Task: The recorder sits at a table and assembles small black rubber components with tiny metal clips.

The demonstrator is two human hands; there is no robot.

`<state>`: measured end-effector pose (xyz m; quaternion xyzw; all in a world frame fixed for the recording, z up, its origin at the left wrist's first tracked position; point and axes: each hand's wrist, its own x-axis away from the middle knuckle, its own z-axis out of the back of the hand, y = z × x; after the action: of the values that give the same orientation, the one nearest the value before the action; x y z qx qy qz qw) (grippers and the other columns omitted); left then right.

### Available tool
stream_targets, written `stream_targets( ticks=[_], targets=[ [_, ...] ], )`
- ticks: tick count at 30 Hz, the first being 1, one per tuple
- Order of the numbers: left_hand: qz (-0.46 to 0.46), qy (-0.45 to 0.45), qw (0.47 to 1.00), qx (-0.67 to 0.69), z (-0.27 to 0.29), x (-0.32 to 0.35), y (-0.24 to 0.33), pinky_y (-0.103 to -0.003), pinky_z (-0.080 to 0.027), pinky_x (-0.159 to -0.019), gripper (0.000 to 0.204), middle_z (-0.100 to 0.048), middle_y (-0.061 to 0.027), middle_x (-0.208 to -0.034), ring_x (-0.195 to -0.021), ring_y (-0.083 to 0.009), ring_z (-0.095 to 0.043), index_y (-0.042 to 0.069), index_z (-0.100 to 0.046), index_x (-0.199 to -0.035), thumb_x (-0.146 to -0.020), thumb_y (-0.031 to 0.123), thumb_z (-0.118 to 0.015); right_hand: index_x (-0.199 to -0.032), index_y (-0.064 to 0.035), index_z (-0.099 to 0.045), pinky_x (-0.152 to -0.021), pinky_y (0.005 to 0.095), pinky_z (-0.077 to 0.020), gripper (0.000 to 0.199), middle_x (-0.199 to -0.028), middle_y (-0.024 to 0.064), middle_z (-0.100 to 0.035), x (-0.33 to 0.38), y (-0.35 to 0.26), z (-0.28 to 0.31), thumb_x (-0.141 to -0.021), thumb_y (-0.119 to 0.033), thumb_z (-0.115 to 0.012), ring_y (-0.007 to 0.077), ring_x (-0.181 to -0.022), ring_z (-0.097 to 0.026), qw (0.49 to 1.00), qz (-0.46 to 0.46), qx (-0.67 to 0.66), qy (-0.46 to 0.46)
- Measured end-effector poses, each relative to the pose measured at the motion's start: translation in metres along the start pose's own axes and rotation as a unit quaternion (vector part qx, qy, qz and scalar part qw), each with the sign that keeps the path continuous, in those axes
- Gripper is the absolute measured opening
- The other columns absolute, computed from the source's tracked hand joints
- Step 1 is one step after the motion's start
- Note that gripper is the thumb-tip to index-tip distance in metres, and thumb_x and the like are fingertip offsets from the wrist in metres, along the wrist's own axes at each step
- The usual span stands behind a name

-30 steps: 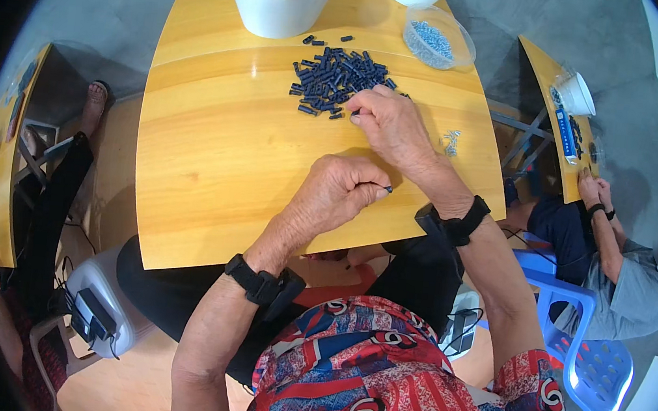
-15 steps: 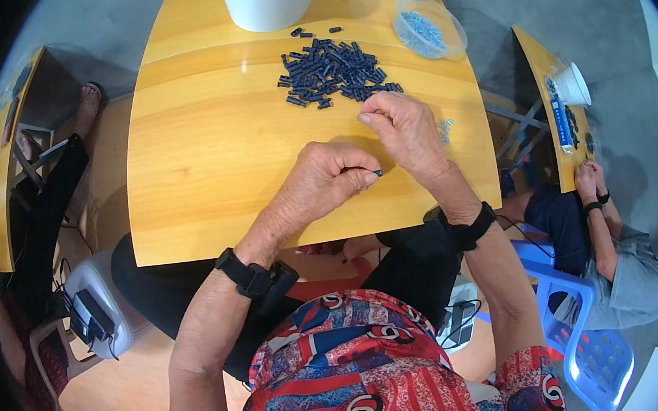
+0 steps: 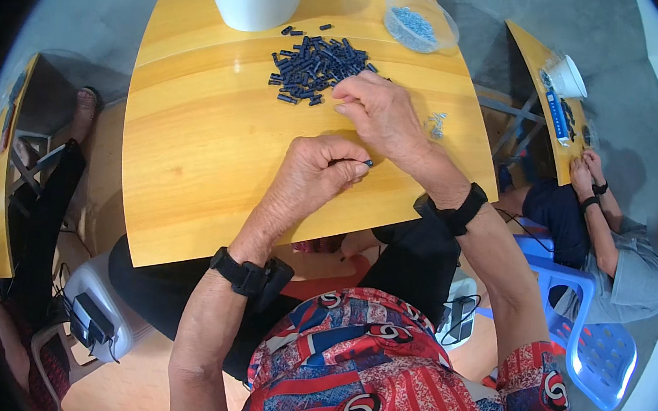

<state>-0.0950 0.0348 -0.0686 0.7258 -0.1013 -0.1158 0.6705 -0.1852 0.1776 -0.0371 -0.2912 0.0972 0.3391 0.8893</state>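
Toward the near edge of the table, the left hand is pinching a small dark piece between thumb and forefinger, its end poking out past the tips; the other fingers are staying curled under. Farther in, the right hand is bending over the wood, thumb and fingers nearly closed together, tips just beside the pile; cannot tell whether they are gripping anything. That pile of short dark pieces is lying loose between the table's middle and far edge, a few strays sitting beyond it. At the far left corner a white tub is holding many more. Near the far right corner a clear bowl is carrying pale blue bits. Between right hand and right edge, silvery bits are lying clustered. Off to the right, a co-worker is sitting at another table, both hands meeting at its edge.
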Motion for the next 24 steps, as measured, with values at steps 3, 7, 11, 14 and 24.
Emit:
stream_targets(
  ticks=[3,7,11,14,24],
  targets=[
    [-0.004,0.003,1.000,0.012,0.000,0.001,0.000,-0.021,-0.048,-0.061,0.010,-0.064,-0.0017,-0.077,-0.067,-0.0067,-0.057,-0.001,-0.067,-0.091,-0.088,0.008,-0.065,-0.083,-0.0076,-0.064,-0.064,0.0427,-0.0488,0.007,-0.082,0.0102,-0.060,-0.006,-0.005,-0.007,-0.079,-0.013,-0.064,0.0335,-0.075,-0.061,0.999,0.029,-0.020,-0.006],
    [-0.026,0.005,1.000,0.013,0.000,0.001,-0.002,-0.021,-0.048,-0.060,0.008,-0.063,-0.0014,-0.076,-0.066,-0.0064,-0.057,-0.001,-0.067,-0.090,-0.087,0.005,-0.065,-0.087,-0.0050,-0.064,-0.066,0.0376,-0.0492,0.009,-0.083,0.0093,-0.061,-0.012,-0.007,-0.008,-0.079,-0.010,-0.065,0.0300,-0.077,-0.061,0.998,0.033,0.004,-0.046],
    [-0.041,0.009,0.999,-0.016,-0.001,0.000,-0.004,-0.021,-0.048,-0.059,0.007,-0.063,-0.0012,-0.076,-0.065,-0.0062,-0.056,-0.001,-0.067,-0.090,-0.087,0.004,-0.065,-0.085,-0.0057,-0.063,-0.065,0.0386,-0.0489,0.008,-0.083,0.0090,-0.060,-0.014,-0.006,-0.012,-0.079,-0.011,-0.065,0.0302,-0.076,-0.061,0.997,0.047,0.019,-0.055],
    [-0.044,0.009,0.999,-0.010,0.000,0.001,-0.005,-0.021,-0.048,-0.059,0.007,-0.063,-0.0013,-0.076,-0.064,-0.0062,-0.056,-0.001,-0.067,-0.091,-0.087,0.004,-0.065,-0.084,-0.0062,-0.063,-0.064,0.0397,-0.0486,0.007,-0.082,0.0092,-0.059,-0.014,-0.004,-0.017,-0.080,-0.012,-0.064,0.0309,-0.076,-0.060,0.997,0.050,0.021,-0.054],
    [0.019,0.020,0.999,0.043,0.001,0.003,0.005,-0.021,-0.049,-0.059,0.009,-0.065,-0.0019,-0.075,-0.064,-0.0069,-0.057,-0.001,-0.068,-0.091,-0.087,0.007,-0.066,-0.087,-0.0025,-0.063,-0.057,0.0330,-0.0490,0.009,-0.074,0.0091,-0.064,-0.002,-0.024,0.028,-0.082,-0.010,-0.061,0.0213,-0.064,-0.063,0.989,-0.100,-0.096,-0.048]
  ],
)
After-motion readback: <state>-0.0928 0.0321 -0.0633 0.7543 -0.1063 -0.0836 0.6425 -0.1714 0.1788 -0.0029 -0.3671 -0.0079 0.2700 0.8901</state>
